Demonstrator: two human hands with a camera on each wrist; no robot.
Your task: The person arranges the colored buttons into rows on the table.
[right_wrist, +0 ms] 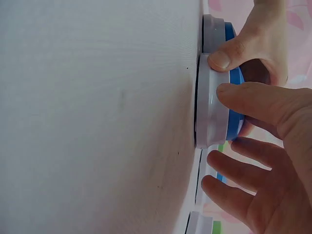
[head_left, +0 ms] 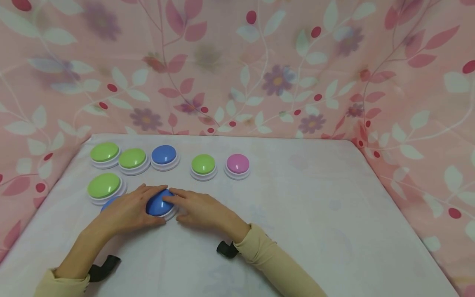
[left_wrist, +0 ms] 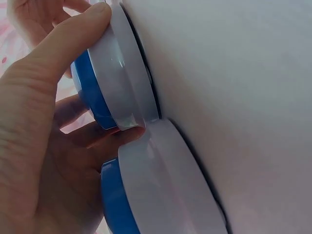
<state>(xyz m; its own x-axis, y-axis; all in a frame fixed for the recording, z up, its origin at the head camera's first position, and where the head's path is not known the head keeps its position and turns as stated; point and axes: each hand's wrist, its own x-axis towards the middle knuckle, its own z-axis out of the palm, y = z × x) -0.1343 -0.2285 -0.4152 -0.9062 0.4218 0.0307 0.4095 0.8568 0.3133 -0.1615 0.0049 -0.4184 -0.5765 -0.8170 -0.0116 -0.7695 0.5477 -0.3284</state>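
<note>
A blue push button (head_left: 158,206) with a white round base sits flat on the white tablecloth, with both hands around it. My left hand (head_left: 130,209) holds its left side, thumb on the front of the base and fingers reaching behind the dome. From the right, my right hand (head_left: 202,209) grips the same button, its thumb (right_wrist: 248,100) on the base and a fingertip on the dome; its other fingers are spread beside it. A second blue button (left_wrist: 117,197) stands right against the first one's base, mostly hidden under my left hand in the head view.
Behind the hands stand green buttons (head_left: 105,152), (head_left: 132,158) and another blue button (head_left: 163,155) in a row. Farther right are a green button (head_left: 203,164) and a pink button (head_left: 238,163). Another green button (head_left: 104,186) sits left. Floral cloth (head_left: 230,82) surrounds the table.
</note>
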